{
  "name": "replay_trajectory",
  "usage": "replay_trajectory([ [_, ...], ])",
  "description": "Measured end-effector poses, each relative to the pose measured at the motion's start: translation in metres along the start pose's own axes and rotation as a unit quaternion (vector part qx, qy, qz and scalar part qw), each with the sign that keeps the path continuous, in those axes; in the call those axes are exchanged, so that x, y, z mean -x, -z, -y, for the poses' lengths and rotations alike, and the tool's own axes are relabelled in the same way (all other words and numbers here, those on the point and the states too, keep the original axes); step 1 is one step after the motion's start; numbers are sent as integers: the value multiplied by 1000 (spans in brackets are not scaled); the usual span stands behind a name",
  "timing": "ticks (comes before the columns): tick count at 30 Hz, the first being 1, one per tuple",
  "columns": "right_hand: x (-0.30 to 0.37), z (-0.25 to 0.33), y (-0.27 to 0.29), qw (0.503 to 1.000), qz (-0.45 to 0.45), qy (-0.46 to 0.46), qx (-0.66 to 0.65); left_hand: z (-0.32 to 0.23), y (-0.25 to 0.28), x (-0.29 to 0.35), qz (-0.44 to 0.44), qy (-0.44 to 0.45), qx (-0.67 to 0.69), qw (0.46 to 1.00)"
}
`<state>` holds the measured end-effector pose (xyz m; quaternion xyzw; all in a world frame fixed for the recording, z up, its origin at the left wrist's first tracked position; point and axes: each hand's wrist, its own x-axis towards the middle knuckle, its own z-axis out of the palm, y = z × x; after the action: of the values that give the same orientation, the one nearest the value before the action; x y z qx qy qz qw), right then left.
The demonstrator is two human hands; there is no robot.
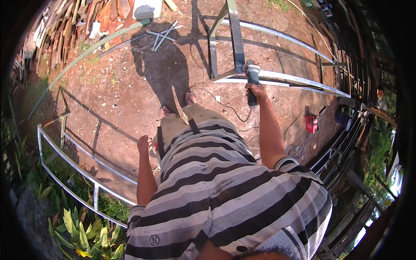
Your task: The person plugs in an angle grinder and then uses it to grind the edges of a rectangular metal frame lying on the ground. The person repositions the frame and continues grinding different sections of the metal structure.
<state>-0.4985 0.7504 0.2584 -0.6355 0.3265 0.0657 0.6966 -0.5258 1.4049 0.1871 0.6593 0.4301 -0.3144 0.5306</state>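
My right hand (258, 92) is wrapped round the dark body of a corded angle grinder (252, 77), arm stretched forward. Its silver head is beside the corner where a dark metal post (236, 43) meets the silver rails (277, 79) of a frame; whether they touch, I cannot tell. A disc on the grinder cannot be made out. From the tool's rear end a cable (229, 107) loops over the ground. At my left hip hangs my left hand (144, 143), its fingers loosely apart with no held thing visible. Something small and red (156, 145) shows beside it, partly hidden.
Another silver metal frame (95, 195) stands at the left above green plants (82, 232). Crossed metal pieces (164, 36) lie ahead, near a pile of wood scraps (73, 34). A red box-shaped thing (311, 123) sits on the dirt at the right. Cables run near my feet.
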Motion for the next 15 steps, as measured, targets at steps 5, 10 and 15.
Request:
replay_trajectory([
  [5, -6, -9, 3, 998, -49, -35, 14, 0, 3, 5, 5, 9, 2, 1000],
  [10, -5, -3, 3, 998, -28, -47, 4, 13, 8, 2, -1, 29, -5, 1000],
  [15, 12, 13, -21, 998, -37, -35, -25, 17, 6, -4, -16, 39, -10, 999],
])
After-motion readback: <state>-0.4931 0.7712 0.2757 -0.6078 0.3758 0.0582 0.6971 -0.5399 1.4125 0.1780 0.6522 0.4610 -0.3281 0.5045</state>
